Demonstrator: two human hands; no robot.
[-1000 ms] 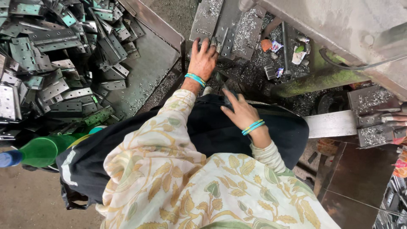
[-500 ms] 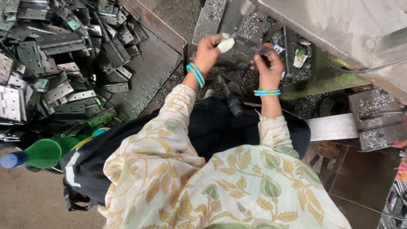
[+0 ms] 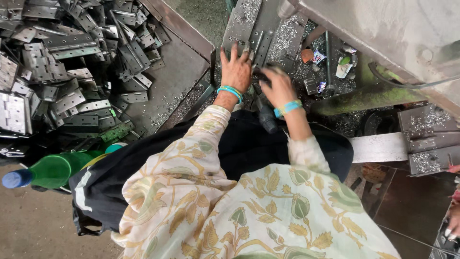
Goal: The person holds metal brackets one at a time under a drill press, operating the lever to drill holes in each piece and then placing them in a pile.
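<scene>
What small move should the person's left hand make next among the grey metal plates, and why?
Probably close the left hand on the flat grey metal plate beneath its spread fingers. The blurred right hand is beside it, holding nothing visible.

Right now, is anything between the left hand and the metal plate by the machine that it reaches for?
Nothing visible: the left hand already lies with its fingers on the metal plate. The right hand is blurred beside it, above loose shavings.
</scene>
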